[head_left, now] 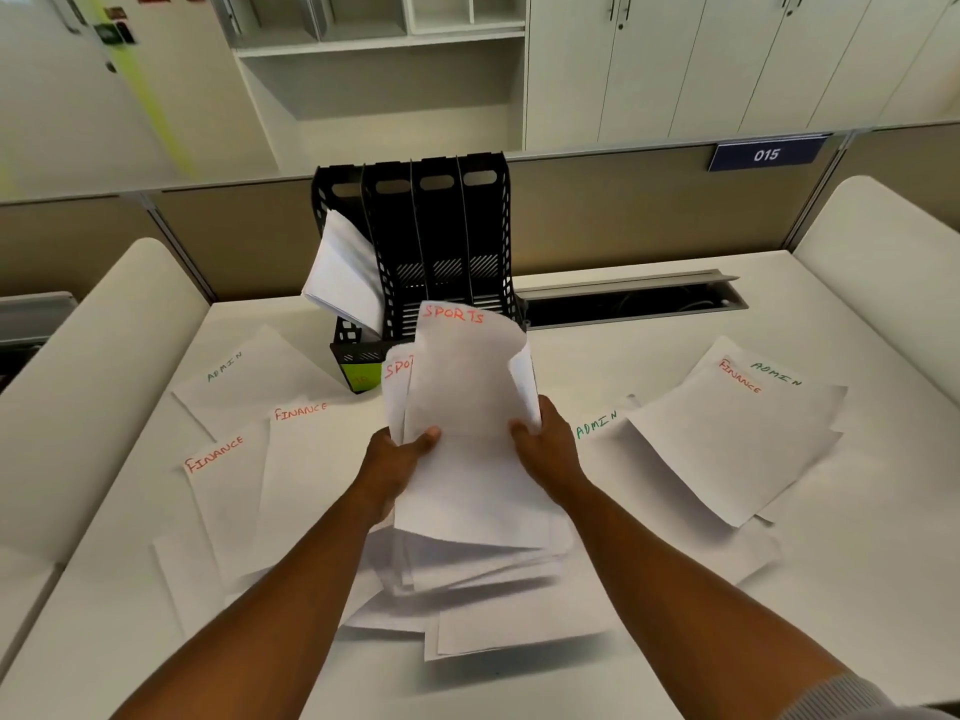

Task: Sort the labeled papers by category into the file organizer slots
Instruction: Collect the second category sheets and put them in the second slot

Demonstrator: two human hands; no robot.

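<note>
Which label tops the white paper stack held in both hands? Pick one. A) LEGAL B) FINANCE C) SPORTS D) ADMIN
C: the top sheet of the white paper stack, gripped by the left hand and right hand, reads SPORTS in red handwriting.

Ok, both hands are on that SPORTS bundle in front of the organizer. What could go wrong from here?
1. The white SPORTS-labelled paper bundle is fanned and uneven between the left hand and right hand; sheets could slip out.
2. White papers already lean out of the black plastic file organizer's leftmost slot; a nudge might spill them.
</note>
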